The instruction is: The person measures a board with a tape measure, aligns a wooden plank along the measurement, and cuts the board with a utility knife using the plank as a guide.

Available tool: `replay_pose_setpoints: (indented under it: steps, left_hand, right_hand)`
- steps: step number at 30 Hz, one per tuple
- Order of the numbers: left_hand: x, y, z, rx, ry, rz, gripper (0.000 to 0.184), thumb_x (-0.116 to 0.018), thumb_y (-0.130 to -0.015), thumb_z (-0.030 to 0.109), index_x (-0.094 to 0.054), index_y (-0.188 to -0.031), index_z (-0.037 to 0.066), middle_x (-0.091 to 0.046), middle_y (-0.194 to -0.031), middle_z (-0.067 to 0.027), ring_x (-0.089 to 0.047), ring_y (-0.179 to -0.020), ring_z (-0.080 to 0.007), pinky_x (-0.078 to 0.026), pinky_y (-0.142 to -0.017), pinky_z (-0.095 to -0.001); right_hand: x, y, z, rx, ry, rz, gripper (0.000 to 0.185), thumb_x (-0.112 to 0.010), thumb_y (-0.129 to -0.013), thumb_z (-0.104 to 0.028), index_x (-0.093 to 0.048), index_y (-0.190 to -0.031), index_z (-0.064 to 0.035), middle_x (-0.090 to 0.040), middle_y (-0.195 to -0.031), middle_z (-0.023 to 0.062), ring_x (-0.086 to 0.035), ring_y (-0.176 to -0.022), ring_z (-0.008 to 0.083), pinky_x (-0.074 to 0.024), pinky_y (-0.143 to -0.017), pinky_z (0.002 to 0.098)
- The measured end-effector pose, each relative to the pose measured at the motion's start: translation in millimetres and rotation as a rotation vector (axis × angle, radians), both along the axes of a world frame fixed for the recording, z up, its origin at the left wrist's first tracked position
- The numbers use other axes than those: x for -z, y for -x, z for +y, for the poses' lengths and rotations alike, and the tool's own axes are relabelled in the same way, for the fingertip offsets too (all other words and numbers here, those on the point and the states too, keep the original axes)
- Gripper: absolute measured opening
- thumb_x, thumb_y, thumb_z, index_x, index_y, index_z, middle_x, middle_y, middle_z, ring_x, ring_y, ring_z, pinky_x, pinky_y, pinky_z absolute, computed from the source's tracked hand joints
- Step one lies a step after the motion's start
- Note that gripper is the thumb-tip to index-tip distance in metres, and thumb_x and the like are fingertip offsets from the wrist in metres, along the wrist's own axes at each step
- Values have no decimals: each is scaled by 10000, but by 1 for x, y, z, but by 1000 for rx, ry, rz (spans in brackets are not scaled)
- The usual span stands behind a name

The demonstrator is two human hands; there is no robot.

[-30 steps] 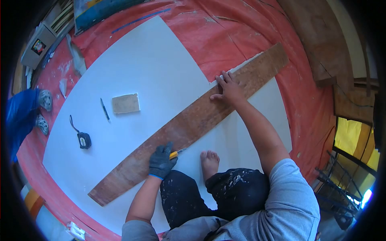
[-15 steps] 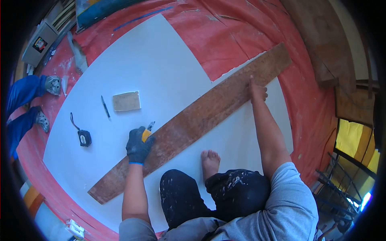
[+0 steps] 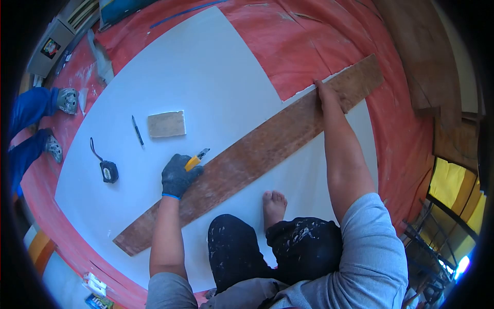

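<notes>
A long brown board (image 3: 257, 152) lies diagonally across a large white sheet (image 3: 206, 67). My left hand (image 3: 180, 175), in a dark glove, is closed around a yellow utility knife (image 3: 194, 161) near the board's upper edge, the blade pointing up and right. My bare right hand (image 3: 332, 97) rests on the board near its upper right end, fingers at the far edge and partly hidden by the hand. A small tan block (image 3: 167, 124), a dark pen (image 3: 138, 130) and a black tape measure (image 3: 109, 171) lie on the sheet to the left.
Red sheeting (image 3: 303, 41) covers the floor around the white sheet. Another person's shoes (image 3: 67, 101) and blue trouser legs are at the left. My bare foot (image 3: 274, 207) stands on the sheet. Brown wooden panels (image 3: 422, 56) are at the right.
My left hand has moved up and left from the board's lower edge with the knife. My right hand has shifted right along the board to its upper edge.
</notes>
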State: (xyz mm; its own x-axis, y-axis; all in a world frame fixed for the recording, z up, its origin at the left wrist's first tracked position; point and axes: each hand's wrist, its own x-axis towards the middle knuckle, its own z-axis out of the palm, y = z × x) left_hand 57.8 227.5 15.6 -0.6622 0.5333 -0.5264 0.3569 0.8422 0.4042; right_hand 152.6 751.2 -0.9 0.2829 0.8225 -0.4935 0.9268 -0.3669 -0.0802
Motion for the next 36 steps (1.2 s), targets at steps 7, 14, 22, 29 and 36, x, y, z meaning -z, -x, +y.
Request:
replay_pose_setpoints:
  steps: [7,14,22,29,36]
  left_hand:
    - [-7,6,4,-7,49,-49,498,-825,-826,470,-731,-1140,96,-675,-1095,-142,-677,-1020,-360,-542,-900,-467]
    - [5,-37,-15,-78,-36,46,509,-839,-829,468,-722,-1138,81,-668,-1159,-153,-679,-1061,-366,-551,-934,-460]
    - [-10,-102,-37,93,75,-117,564,-901,-738,485,-767,-1049,34,-146,-1731,-234,-598,-1335,-333,-559,-1001,-446]
    - [-8,-102,-35,115,62,-70,568,-912,-717,482,-779,-1068,55,-190,-1708,-244,-569,-1376,-336,-553,-1023,-448]
    - [-6,-112,-39,71,59,-102,478,-897,-747,448,-782,-1012,68,-215,-1697,-254,-645,-1253,-352,-558,-1008,-461]
  right_hand:
    - [17,-9,5,-154,-87,-9,1311,-664,-780,-790,-105,-1682,-19,-57,-1757,231,-63,-1607,478,-57,-1293,587]
    - [41,-20,21,-215,-25,-9,1247,-622,-792,-838,-210,-1676,-60,8,-1775,163,1,-1567,586,-108,-1269,643]
    - [30,-27,18,-289,31,-106,1236,-519,-789,-930,-326,-1645,-60,19,-1775,154,20,-1575,564,-111,-1263,662]
    - [25,-24,9,-249,-36,-108,1253,-539,-794,-917,-288,-1648,-35,-34,-1761,199,-41,-1590,515,-95,-1273,629]
    - [27,-32,15,-315,52,9,1167,-544,-813,-894,-451,-1574,-14,-289,-1699,243,-174,-1609,403,-26,-1284,595]
